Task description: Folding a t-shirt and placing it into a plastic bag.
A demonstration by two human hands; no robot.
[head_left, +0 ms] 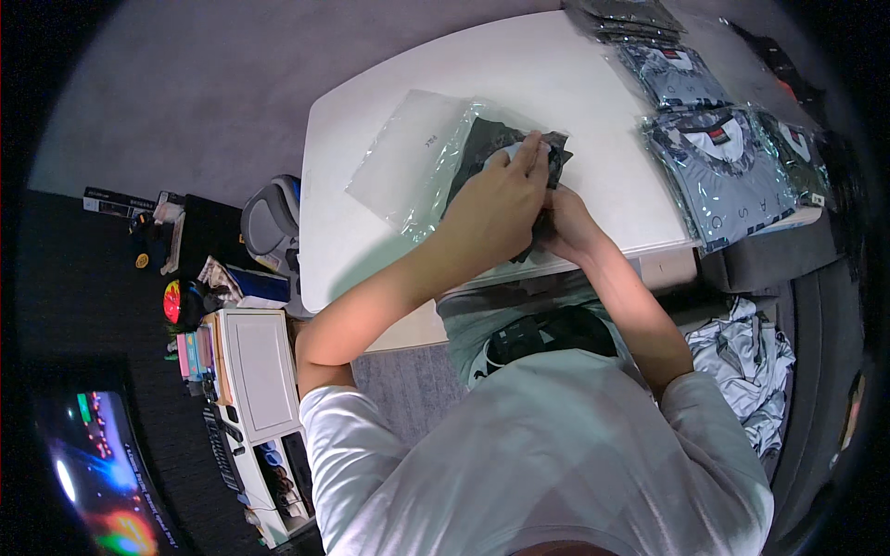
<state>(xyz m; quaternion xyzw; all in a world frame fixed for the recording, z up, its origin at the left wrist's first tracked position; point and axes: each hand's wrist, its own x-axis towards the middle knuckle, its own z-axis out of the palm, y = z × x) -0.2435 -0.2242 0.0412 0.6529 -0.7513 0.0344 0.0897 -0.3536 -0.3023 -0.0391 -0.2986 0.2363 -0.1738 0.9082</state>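
Observation:
A dark patterned folded shirt (476, 153) lies partly inside a clear plastic bag (394, 153) near the table's front edge. The bag's loose end spreads flat to the left. My left hand (501, 202) is laid over the shirt, its fingers pressed together on the fabric and its thumb out of sight. Close on its right, my right hand (567, 227) grips the shirt's near right side, with most of its fingers hidden beneath the cloth. A little pale cloth shows by my left fingertips.
Bagged grey shirts (718, 176) and a stack of darker bagged garments (630, 18) sit on the right of the white table (371, 102). Crumpled pale cloth (742, 357) lies on the dark sofa (816, 371). A grey chair (271, 227) and white cabinet (260, 371) stand left.

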